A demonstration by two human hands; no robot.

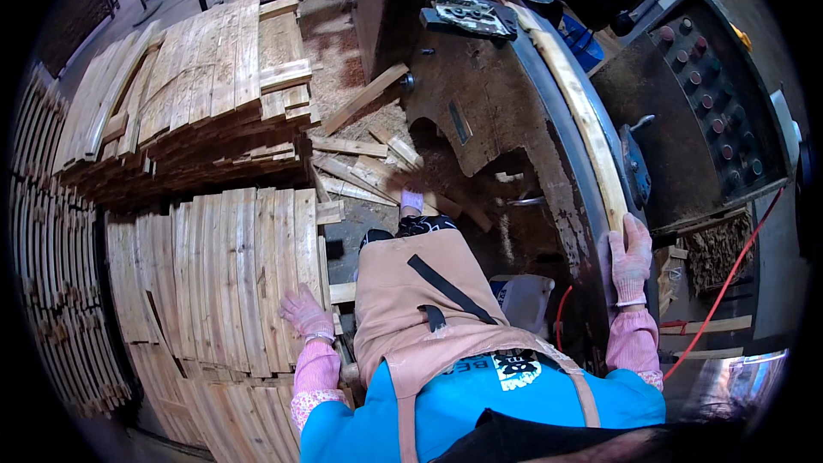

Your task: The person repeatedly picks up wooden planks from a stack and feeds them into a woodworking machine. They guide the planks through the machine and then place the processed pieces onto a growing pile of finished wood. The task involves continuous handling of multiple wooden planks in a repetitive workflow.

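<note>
My right hand (631,259), in a pale pink glove, is closed around the near end of a long wooden board (576,99). That board lies lengthwise along the narrow metal bed (561,159) of a woodworking machine. My left hand (307,314), gloved the same way, rests with fingers spread on the right edge of a stack of planks (249,274). Nothing is held in it. Pink sleeves cover both my forearms.
A taller plank pile (206,77) stands at the far left, and slatted stacks (60,266) line the left rim. Loose offcuts (369,167) and sawdust lie before my feet. At right are a button control panel (707,103), a red hose (729,279) and a blue clamp (635,163).
</note>
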